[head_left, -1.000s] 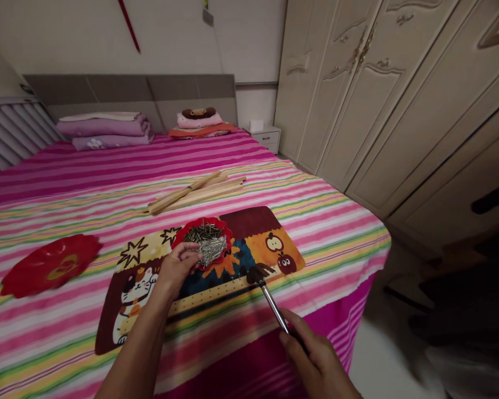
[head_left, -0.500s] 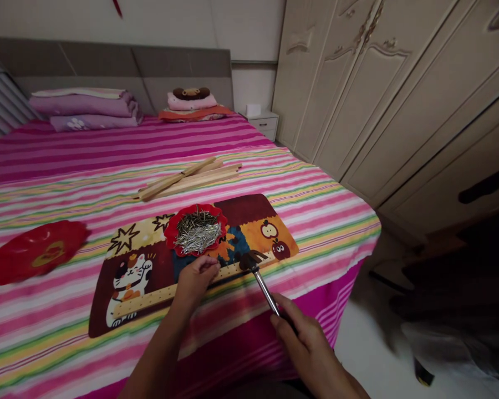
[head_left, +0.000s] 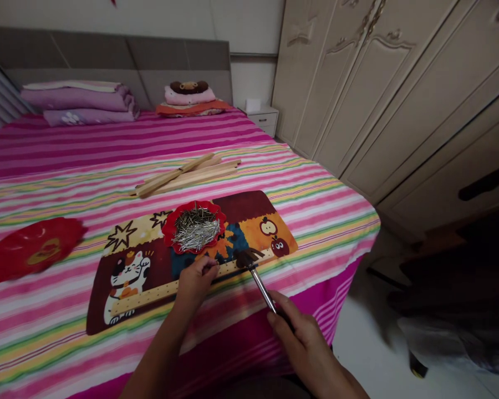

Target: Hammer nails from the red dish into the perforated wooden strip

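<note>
Away from the red bowl [head_left: 167, 233], my left hand [head_left: 194, 282] has moved to the dotted wooden strip [head_left: 149, 296] along the near side of the patterned mat [head_left: 241, 202]. Its thumb and fingertips are pinched together; I cannot tell whether anything is between them. My right hand [head_left: 301, 335], nearer me than the mat, is wrapped round the handle of the hammer [head_left: 263, 289], whose dark head is over the strip. On the mat, the bowl holds nails [head_left: 196, 233]; beyond it lie loose wooden sticks [head_left: 178, 176], and left of it a red plate [head_left: 33, 246].
</note>
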Demonstrator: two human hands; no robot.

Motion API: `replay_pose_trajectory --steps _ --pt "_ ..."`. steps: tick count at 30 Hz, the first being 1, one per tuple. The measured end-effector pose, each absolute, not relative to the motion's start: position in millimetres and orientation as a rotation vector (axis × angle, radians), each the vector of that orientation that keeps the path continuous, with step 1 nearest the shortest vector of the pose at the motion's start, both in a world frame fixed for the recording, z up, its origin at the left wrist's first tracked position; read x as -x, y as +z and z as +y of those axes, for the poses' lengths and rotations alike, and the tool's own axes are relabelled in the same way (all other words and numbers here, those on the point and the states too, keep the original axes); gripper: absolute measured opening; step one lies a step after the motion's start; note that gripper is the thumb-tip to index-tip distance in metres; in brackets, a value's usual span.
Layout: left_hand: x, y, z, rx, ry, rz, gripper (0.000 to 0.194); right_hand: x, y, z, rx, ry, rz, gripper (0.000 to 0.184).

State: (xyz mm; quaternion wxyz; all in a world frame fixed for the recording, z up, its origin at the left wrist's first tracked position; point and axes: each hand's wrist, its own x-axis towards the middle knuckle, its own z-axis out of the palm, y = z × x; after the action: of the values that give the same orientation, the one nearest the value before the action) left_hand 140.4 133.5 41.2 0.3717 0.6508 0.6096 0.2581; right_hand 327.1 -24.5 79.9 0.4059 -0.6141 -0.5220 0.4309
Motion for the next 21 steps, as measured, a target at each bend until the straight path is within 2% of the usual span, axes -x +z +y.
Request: replay_pose_trajectory --steps 10,21 --pt "-136 36 130 -1.823 0.715 1.560 0.012 -309 91 -9 1.442 1.118 -1.417 0.035" --pt "-138 34 130 -1.922 0.653 1.610 0.013 -300 98 3 1.504 1.086 -1.536 0.036"
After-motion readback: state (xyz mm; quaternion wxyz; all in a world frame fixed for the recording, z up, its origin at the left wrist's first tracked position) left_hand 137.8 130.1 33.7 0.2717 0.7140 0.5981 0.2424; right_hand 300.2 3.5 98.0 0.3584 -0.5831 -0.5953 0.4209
